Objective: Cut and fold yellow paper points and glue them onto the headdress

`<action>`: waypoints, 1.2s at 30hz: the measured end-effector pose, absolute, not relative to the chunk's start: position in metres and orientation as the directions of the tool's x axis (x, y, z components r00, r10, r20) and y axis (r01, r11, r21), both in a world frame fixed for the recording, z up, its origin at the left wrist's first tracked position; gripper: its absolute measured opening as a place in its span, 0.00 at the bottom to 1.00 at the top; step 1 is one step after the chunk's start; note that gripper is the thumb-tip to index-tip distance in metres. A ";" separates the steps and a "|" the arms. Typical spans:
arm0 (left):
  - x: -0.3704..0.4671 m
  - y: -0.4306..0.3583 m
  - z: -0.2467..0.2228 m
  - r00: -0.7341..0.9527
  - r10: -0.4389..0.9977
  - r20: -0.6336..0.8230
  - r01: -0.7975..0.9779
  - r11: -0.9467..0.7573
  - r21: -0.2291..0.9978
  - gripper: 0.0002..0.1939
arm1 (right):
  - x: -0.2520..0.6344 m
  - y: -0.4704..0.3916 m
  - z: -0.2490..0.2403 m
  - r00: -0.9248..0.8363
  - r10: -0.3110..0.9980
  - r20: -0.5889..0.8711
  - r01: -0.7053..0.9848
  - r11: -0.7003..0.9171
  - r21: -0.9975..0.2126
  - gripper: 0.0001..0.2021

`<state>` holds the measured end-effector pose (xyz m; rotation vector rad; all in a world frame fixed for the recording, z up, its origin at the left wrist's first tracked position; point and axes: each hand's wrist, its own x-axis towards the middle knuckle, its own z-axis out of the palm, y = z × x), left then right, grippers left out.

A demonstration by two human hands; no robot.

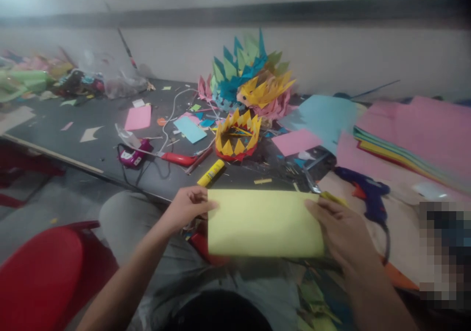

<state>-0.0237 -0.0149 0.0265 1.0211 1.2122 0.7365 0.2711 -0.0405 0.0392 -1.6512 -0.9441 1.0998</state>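
Note:
A sheet of pale yellow paper (263, 225) spans the space between my hands, above my lap and close to the table's near edge. Its left edge is pinched by my left hand (189, 206), thumb in front. At the upper right corner my right hand (333, 223) grips the same sheet, its fingers behind the paper. Just beyond the sheet lies a yellow glue stick (211, 173). Further back sits a crown-like ring of folded yellow and red paper (237, 142).
A blue glue gun (364, 188) lies at right beside stacked coloured paper (412, 134). Spiky folded-paper pieces (250, 75) stand by the wall. Left of centre are a purple power adapter (134, 154), a red-handled tool (179, 159) and cords. A red stool (47, 272) stands lower left.

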 end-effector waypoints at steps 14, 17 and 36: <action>-0.010 -0.005 0.007 0.187 0.904 -0.384 0.061 0.379 0.923 0.21 | 0.272 -0.039 0.032 0.456 0.832 -0.316 0.141 -0.418 -0.897 0.14; -0.010 -0.006 0.004 0.182 0.916 -0.357 0.091 0.345 0.934 0.20 | 0.272 -0.039 0.031 0.432 0.850 -0.303 0.160 -0.402 -0.901 0.14; -0.019 0.045 0.021 0.078 0.996 0.039 0.961 -0.086 0.263 0.08 | 0.232 0.052 0.012 -0.069 0.995 0.074 0.955 0.088 -0.284 0.12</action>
